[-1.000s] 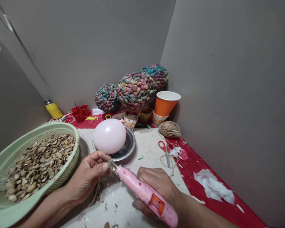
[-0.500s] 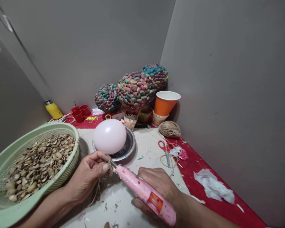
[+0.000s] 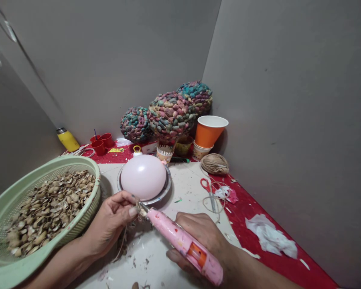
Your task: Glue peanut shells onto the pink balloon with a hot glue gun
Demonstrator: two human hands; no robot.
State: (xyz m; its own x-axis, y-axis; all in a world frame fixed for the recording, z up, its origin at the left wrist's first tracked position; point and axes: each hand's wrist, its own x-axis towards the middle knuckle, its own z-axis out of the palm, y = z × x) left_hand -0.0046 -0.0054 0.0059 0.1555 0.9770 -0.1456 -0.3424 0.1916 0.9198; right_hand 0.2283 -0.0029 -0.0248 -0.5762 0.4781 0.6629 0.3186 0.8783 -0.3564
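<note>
The main change is seen in the pink balloon [image 3: 143,178]: it has been shifted a little to the right and lower, so that more of the metal bowl [image 3: 169,185] is covered by it. Its knot is now turned toward the paper cup [image 3: 165,154] behind, and a white cap with a yellow ring [image 3: 137,151] has been brought into view past its top edge. The balloon is touched by neither hand, so the shift is probably best put down to rolling or a draught.

The hands have hardly been moved. A small brown piece [image 3: 142,211], seemingly shell, is pinched between the thumb and forefinger of the left hand [image 3: 118,212], just in front of the bowl. The pink glue gun [image 3: 183,245] is gripped by the right hand [image 3: 202,233], with the fingers wrapped round its body; whether the trigger is being squeezed cannot be told. The metal nozzle is held right at the piece, though any glue there is too small to be made out.

For the gluing, little seems to be altered: the piece is kept steady at the nozzle, and the balloon is perhaps better seated in the bowl, within easy reach.
</note>
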